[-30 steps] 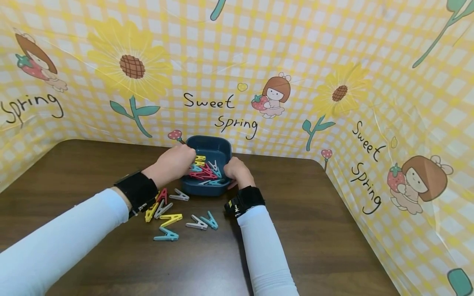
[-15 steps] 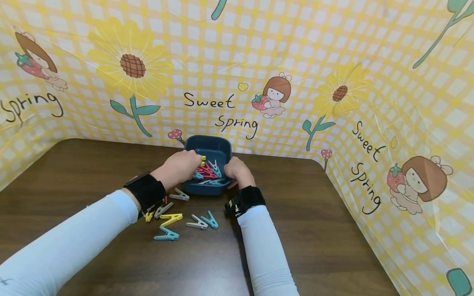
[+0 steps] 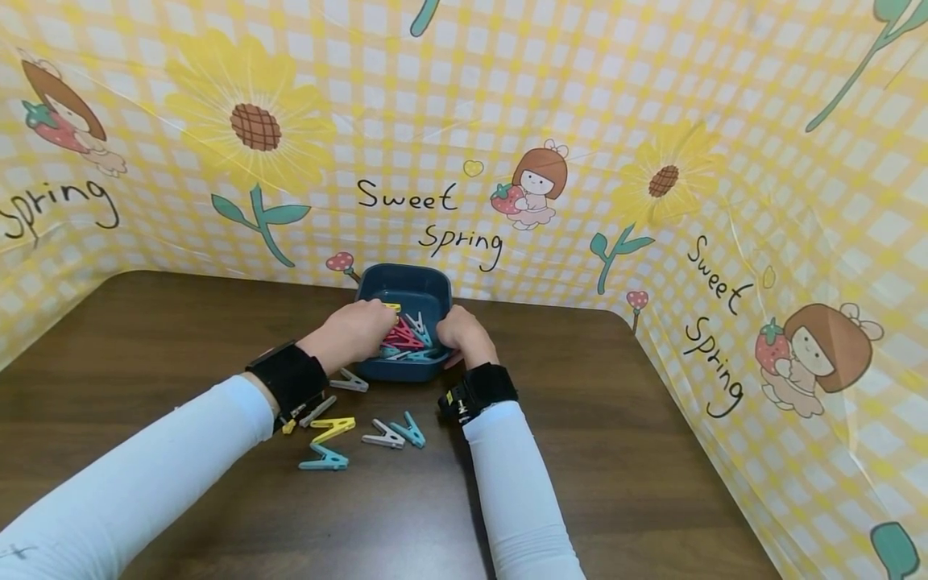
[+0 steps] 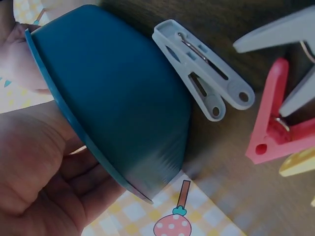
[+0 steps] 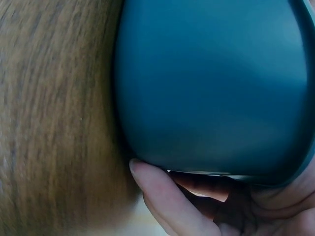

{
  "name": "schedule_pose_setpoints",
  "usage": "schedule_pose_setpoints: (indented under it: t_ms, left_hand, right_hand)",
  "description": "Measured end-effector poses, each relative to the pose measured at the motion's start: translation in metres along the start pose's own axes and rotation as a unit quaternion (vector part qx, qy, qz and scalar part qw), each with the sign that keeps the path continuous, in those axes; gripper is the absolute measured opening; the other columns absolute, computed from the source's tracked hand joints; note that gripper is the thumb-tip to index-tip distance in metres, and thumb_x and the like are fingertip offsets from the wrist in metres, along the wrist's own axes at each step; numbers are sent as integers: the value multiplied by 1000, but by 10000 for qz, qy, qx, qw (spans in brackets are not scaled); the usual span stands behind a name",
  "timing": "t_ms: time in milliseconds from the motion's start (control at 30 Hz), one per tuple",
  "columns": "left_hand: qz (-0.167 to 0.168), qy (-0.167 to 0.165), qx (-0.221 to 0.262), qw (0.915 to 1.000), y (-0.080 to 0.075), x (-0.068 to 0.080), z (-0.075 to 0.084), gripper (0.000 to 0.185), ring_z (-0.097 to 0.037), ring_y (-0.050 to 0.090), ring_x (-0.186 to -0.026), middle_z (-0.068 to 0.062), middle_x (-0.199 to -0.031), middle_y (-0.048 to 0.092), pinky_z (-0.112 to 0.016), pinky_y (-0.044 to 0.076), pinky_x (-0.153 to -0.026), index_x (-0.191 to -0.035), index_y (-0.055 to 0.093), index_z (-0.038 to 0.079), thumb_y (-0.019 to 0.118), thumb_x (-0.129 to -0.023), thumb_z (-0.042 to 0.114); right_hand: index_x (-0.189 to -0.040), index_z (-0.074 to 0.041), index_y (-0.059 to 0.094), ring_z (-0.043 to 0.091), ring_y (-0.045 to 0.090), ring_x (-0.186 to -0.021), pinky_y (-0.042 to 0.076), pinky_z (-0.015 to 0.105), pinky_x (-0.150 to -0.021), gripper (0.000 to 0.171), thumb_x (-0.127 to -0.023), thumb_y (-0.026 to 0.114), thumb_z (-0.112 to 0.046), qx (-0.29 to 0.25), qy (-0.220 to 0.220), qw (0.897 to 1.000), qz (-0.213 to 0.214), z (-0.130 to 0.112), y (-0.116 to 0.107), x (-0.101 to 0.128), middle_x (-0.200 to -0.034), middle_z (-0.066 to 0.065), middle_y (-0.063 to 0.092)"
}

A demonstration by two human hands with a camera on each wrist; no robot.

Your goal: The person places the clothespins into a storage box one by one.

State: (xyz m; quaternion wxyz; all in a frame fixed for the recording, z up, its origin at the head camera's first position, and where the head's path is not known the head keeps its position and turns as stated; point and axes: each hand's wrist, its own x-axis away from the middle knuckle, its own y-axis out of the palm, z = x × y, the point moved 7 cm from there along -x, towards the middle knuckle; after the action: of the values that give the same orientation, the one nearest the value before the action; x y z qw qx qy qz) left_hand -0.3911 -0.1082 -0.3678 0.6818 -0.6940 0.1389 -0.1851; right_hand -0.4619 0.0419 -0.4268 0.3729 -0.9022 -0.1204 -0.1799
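In the head view, a dark blue plastic box [image 3: 405, 369] stands at the back of the table with several clothespins [image 3: 403, 333] inside, red, blue, white and yellow. My right hand [image 3: 466, 333] grips its right wall; in the right wrist view the fingers [image 5: 172, 199] curl round the box's side. Over the left rim reaches my left hand [image 3: 354, 329]. In the left wrist view its fingers pass behind the box wall [image 4: 113, 93], so the fingertips and anything between them are hidden. A yellow clothespin [image 3: 392, 308] shows just beyond this hand.
On the table [image 3: 616, 451] in front of the box lie loose clothespins: a grey one [image 3: 350, 381], a yellow one [image 3: 333, 428], blue ones [image 3: 325, 459] and a white one [image 3: 384, 434]. A red clothespin [image 4: 275, 118] lies beside the left wrist. A checked cloth [image 3: 406, 121] hangs behind.
My left hand has moved a little right and further over the clothespins in the box, and its wristband now covers the red clothespin on the table. The right hand keeps its hold.
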Motion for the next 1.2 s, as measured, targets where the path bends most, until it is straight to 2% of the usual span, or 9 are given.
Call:
schedule_pose_setpoints:
  t_ms: [267,367,500,600,767,933,1033,1100,1200]
  left_hand:
    - [308,-139,539,9980,-9,2,-3,24,-21,66,-78,-10,-93,75,-38,61,-72,-111,79,3,87,-93,17]
    - [558,-291,890,9940,-14,9,-7,28,-21,67,-81,-12,-102,78,-37,60,-72,-117,80,4,84,-95,20]
    - [826,-567,1550,9828,-25,24,-18,34,-27,75,-101,-17,-124,79,-46,65,-85,-127,78,4,79,-99,23]
    - [847,-846,2012,9722,-38,37,-32,39,-35,73,-112,-21,-129,75,-54,62,-94,-132,74,1,77,-100,23]
    - [192,-1436,2343,9613,-43,66,-64,56,-51,64,-125,-34,-139,66,-63,57,-102,-141,63,-7,76,-99,27]
    - [-492,-2499,2319,9388,-22,90,-92,66,-57,63,-122,-43,-140,59,-66,57,-100,-140,57,-16,74,-100,34]
    - [-906,-2836,2290,9268,-10,97,-96,68,-55,63,-116,-46,-138,56,-63,59,-95,-141,54,-18,74,-98,31]
    - [-1181,-2859,2250,9240,-3,98,-96,61,-47,64,-103,-41,-125,62,-54,61,-85,-134,59,-17,76,-95,28]
    - [-1463,-2837,2153,9229,6,98,-96,43,-28,60,-76,-19,-91,67,-37,53,-68,-116,68,-10,75,-91,24]
  right_hand:
    - [-154,2,48,36,78,-87,68,40,-61,43,-113,45,-11,-21,-90,10000,1,0,0,0,-150,25,59]
    - [-154,2,48,36,78,-88,68,41,-61,43,-113,45,-11,6,-92,10000,-22,-1,2,1,-149,24,59]
    - [-154,2,48,37,78,-92,68,41,-62,43,-113,45,-11,-13,-81,9999,-64,-1,2,2,-146,24,60]
    - [-153,2,48,37,77,-96,69,41,-63,42,-114,45,-11,-96,-99,9999,-87,-1,0,3,-144,24,60]
    - [-154,2,48,36,79,-90,69,41,-64,42,-114,44,-12,-102,5,9998,-167,1,-1,4,-148,25,59]
    - [-153,2,49,35,80,-81,69,41,-64,42,-114,44,-12,-62,44,9999,-139,1,-4,1,-149,26,59]
    - [-153,2,49,36,79,-82,69,41,-64,42,-114,44,-12,-74,9,9999,-97,0,-5,4,-148,26,60]
    - [-152,3,49,36,80,-83,69,41,-65,41,-114,44,-12,-60,0,9999,-101,0,-4,5,-147,27,60]
    - [-153,3,49,37,80,-84,69,42,-66,42,-114,44,-12,-70,19,9999,-127,-2,-2,7,-147,27,60]
